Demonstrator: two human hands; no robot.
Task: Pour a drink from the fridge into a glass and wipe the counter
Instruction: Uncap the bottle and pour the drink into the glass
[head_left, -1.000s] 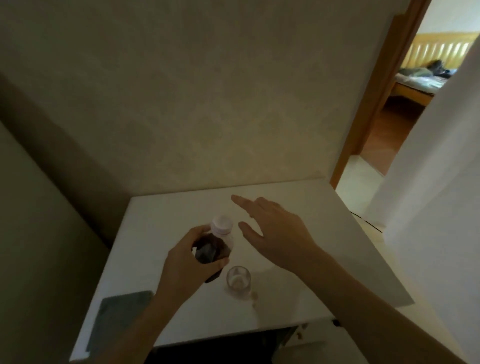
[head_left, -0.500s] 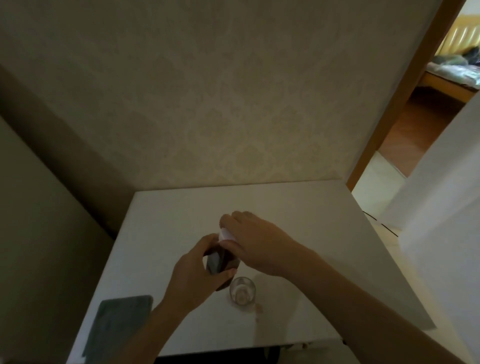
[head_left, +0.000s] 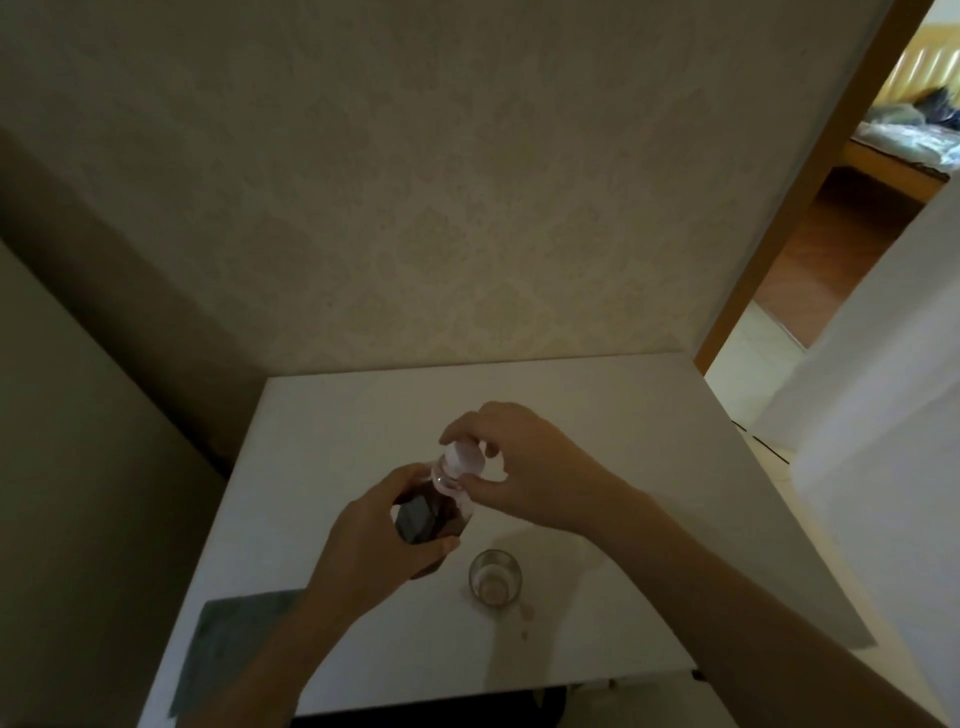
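Left hand (head_left: 374, 540) wraps around the dark bottle (head_left: 434, 512), holding it tilted above the tabletop (head_left: 623, 441), just behind the glass (head_left: 494, 577). Right hand (head_left: 524, 462) comes in from the glass's right, fingers pinching the white cap (head_left: 465, 457). Bottle base hidden by left palm; label unreadable. Grey cloth (head_left: 234, 649) left of the glass, partly covered by left forearm.

Two bare forearms, left hand (head_left: 374, 540), right hand (head_left: 524, 462)

A home: patterned wallpaper (head_left: 415, 208), bed (head_left: 904, 140) through doorway.
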